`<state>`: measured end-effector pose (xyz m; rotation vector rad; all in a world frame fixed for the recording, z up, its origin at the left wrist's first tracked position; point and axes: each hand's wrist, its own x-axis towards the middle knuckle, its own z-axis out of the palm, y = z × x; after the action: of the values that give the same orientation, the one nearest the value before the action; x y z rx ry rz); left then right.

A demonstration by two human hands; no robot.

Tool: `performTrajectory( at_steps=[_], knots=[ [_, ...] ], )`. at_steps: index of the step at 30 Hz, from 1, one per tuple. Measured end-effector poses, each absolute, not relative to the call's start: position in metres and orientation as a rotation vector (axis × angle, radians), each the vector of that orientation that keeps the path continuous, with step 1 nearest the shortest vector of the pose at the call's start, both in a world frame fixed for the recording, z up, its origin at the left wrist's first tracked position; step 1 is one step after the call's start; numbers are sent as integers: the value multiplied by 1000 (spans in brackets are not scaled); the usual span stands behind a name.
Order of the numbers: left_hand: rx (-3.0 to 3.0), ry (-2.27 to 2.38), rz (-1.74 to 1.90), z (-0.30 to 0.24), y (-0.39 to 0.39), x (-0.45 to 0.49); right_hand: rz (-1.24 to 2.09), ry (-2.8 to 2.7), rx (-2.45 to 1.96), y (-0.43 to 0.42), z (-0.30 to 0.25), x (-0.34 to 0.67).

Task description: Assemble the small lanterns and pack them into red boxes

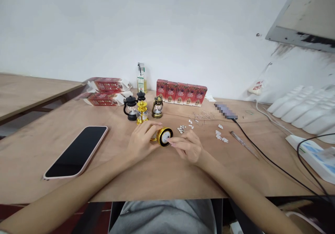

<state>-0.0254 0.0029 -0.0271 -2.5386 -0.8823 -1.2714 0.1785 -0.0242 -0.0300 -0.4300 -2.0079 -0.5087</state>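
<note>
My left hand (141, 139) is closed around a small gold lantern (159, 136) lying on its side, its round base with a white centre turned toward my right hand. My right hand (190, 146) has its fingers pinched together at that base; whatever they hold, if anything, is too small to make out. Just behind stand a gold lantern (142, 113), a bronze lantern (157, 107) and two black lanterns, the nearer black lantern (130, 107) at the left. Several silver button cells (181, 129) lie beyond my right hand, near small white pieces (218, 134).
Red boxes (180, 93) stand in a row by the wall, with more red cartons (104, 99) at left. A phone (77, 152) lies left. To the right are a screwdriver (243, 144), thin wires (201, 116), a cabled device (225, 111) and a power strip (314, 155).
</note>
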Motion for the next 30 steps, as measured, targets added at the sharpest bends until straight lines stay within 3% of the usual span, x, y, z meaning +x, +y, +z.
performTrajectory(
  at_steps=[4,30],
  knots=[
    [-2468,-863,-1206,-27,2,-26,-594,-2080,-382,-25,-30,181],
    [-2358,-739,-1119,-20,-1,-27,-193,-2144,-492,-22,-15,186]
  ],
)
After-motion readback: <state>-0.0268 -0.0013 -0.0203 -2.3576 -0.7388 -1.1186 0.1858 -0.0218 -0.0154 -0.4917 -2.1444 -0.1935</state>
